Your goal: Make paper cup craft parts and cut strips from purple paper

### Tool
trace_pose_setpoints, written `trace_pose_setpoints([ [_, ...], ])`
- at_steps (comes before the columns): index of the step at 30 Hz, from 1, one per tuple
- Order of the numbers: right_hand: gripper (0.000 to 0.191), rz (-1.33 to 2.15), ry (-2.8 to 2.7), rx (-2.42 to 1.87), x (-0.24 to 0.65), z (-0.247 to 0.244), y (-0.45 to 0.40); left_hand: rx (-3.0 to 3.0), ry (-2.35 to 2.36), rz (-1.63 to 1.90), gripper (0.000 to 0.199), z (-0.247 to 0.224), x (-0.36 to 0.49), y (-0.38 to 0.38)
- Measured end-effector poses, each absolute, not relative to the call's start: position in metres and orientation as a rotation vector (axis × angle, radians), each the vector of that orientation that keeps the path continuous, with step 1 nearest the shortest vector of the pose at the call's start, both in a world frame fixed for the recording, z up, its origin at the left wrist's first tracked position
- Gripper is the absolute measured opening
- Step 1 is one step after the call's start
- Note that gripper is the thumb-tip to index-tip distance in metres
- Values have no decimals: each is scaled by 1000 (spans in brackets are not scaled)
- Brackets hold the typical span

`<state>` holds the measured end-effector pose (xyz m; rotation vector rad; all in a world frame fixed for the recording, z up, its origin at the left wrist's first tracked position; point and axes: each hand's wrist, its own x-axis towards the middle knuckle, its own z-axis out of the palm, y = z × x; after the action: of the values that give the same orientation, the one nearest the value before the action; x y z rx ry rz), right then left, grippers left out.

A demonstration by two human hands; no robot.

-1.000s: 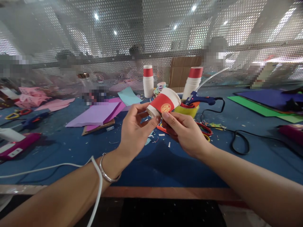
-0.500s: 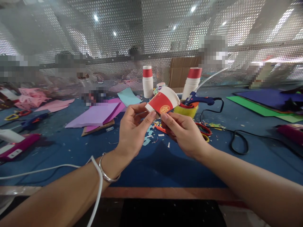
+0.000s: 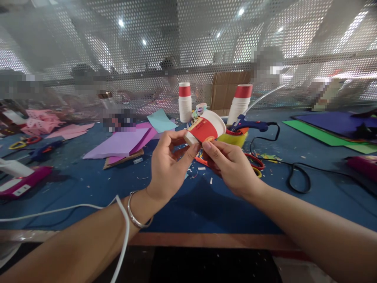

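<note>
A red and white paper cup (image 3: 207, 126) is tilted in the air above the blue table (image 3: 203, 212), its wide end toward the upper right. My left hand (image 3: 171, 163) grips the cup's base between thumb and fingers. Closed on the lower side of the cup is my right hand (image 3: 231, 165), thumb near the orange printed logo. Its curled fingers are partly hidden. Just under the hands lie paper scraps (image 3: 201, 168) and an orange-red item (image 3: 201, 160) that is mostly covered. Scissors with red and yellow handles (image 3: 255, 163) rest behind my right hand.
Stacked cups (image 3: 185, 104) and a second stack (image 3: 240, 103) stand at the back. A blue glue gun (image 3: 250, 125) with a black cord (image 3: 291, 169) lies on a yellow container (image 3: 235, 138). Purple paper (image 3: 114, 142) is left, green paper (image 3: 318, 135) right. A white cable (image 3: 123, 236) crosses my left forearm.
The cup has turned about its long axis between my hands, so the logo has moved lower and other printing shows. Both hands remain on it.
</note>
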<state>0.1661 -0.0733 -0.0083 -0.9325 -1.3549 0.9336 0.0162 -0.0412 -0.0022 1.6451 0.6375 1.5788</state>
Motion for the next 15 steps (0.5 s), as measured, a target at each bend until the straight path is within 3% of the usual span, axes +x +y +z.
trace_pose_setpoints([
  [9, 48, 945, -1361, -882, 166, -8, -74, 1763, 651, 1632, 35, -4, 14, -45],
  [15, 49, 895, -1385, -938, 167, -8, -73, 1407, 634, 1492, 44, -3, 19, -40],
])
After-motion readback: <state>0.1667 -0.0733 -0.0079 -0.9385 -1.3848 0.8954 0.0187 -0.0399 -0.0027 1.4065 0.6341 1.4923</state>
